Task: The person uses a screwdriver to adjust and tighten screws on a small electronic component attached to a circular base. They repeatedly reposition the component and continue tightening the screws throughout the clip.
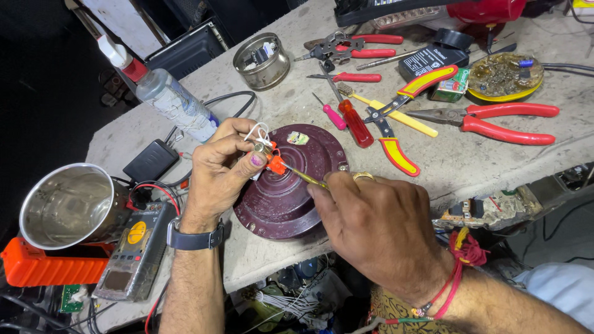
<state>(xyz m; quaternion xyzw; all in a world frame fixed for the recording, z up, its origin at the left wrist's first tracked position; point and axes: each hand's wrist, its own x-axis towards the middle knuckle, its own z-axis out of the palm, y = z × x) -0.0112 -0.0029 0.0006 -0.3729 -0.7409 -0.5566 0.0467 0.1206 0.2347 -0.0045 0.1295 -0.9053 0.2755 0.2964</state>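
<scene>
Head view: left hand (218, 168) pinches a small orange part with white wires (270, 156) over the maroon round motor housing (284, 192) on the bench. Right hand (377, 226) closed around a thin brass-tipped tool (304, 176), tip touching that part (handle hidden). Red pliers (495, 120) well right of housing, steel cup (68, 204) far left, multimeter (133, 250) lower left.
</scene>
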